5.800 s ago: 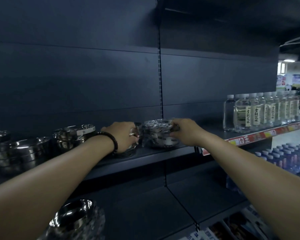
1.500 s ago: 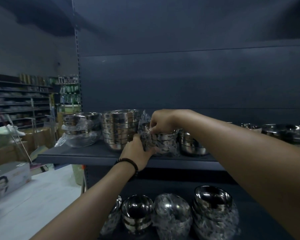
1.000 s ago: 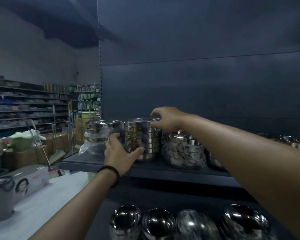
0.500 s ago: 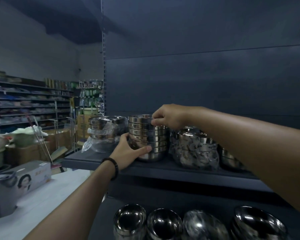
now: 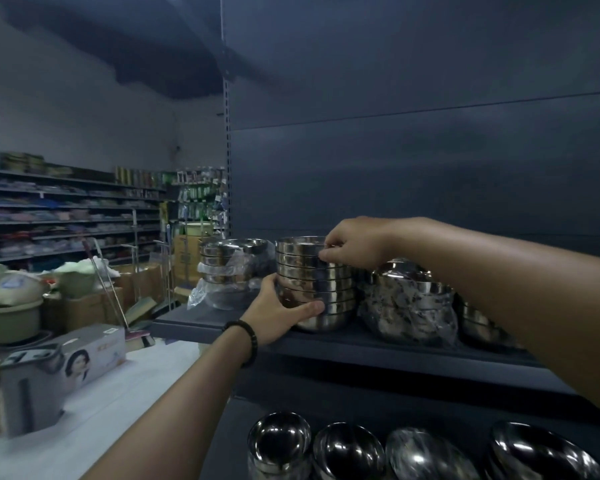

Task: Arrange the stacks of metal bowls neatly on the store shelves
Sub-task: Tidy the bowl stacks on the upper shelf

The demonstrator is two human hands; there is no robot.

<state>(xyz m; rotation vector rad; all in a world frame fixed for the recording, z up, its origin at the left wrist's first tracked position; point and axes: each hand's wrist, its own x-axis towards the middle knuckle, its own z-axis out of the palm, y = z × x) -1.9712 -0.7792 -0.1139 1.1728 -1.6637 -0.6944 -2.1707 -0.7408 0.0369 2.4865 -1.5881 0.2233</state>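
Steel bowl stack (image 5: 314,282) still between left hand (image 5: 278,315), right hand (image 5: 355,245)

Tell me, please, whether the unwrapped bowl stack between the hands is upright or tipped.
Upright: the unwrapped bowl stack sits on the shelf, rims level, left hand gripping its base, right hand pinching its top.

bowl stack (image 5: 314,282): glossy polished metal | wrapped stack (image 5: 407,306): crinkled clear plastic | shelf (image 5: 378,348): matt dark metal
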